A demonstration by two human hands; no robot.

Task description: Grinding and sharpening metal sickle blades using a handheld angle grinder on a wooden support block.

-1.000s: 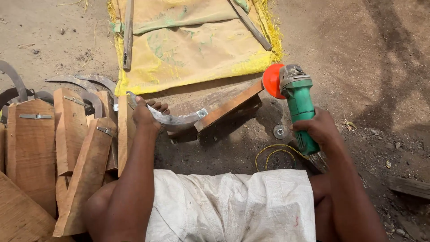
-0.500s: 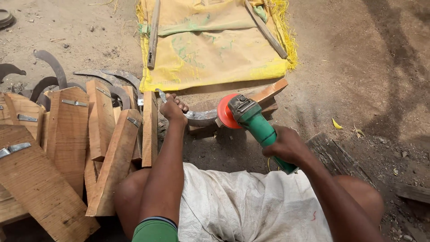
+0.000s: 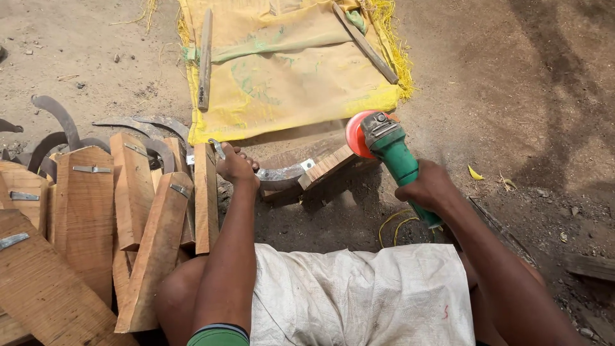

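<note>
Bare dirt [image 3: 544, 96] right of the grinder [image 3: 391, 150] lies open — stacked boards [image 3: 134, 205] and curved blades [image 3: 61, 118] crowd the left, the sack [image 3: 288, 70] ahead.

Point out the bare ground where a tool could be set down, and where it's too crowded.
Free: dirt right of the yellow sack, past the right hand with the grinder; also dirt left of the sack. Crowded: wooden blocks with curved blades beside the left hand.

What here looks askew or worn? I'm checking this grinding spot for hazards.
The yellow sack on the dirt is frayed along its right edge. A yellow cable lies looped loose under the green angle grinder in the right hand. The left hand grips the curved blade bare.
</note>
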